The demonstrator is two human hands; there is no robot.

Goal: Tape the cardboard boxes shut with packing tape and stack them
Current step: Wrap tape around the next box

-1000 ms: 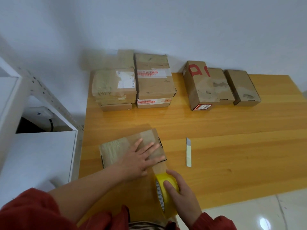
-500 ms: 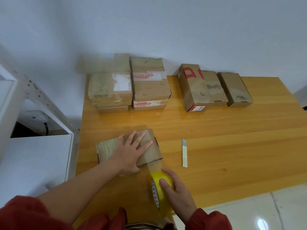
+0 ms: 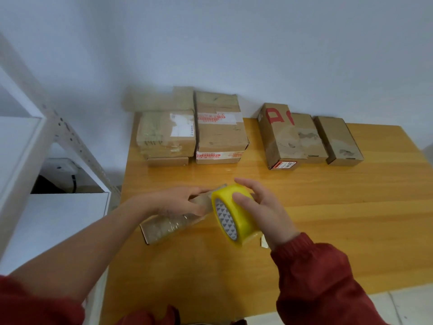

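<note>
Cardboard box (image 3: 168, 227) we're taping is at the near left of the surface (image 3: 328, 219), tipped at an angle, and the side facing us is shiny with clear tape. Our left hand (image 3: 180, 202) grips it at the right end, fingers curled round the far edge. We can't tell whether its low left corner is resting on the wood or just above it.

Our right hand (image 3: 264, 214) has the yellow tape roll (image 3: 234, 216), thumb on the near side and fingers wrapped over the top. The roll is up off the surface, right beside the box's right end and touching the left fingertips.

Along the back by the wall there's the rest of the lot: a labelled box (image 3: 164, 134) sitting on a thin flat one (image 3: 167, 161), a bigger box with red-printed tape (image 3: 220, 134) just beside it, then well to the right three narrow boxes (image 3: 309, 139) side by side, the first with red marks. A white shelf unit (image 3: 58, 207) stands off to the left of the surface.
</note>
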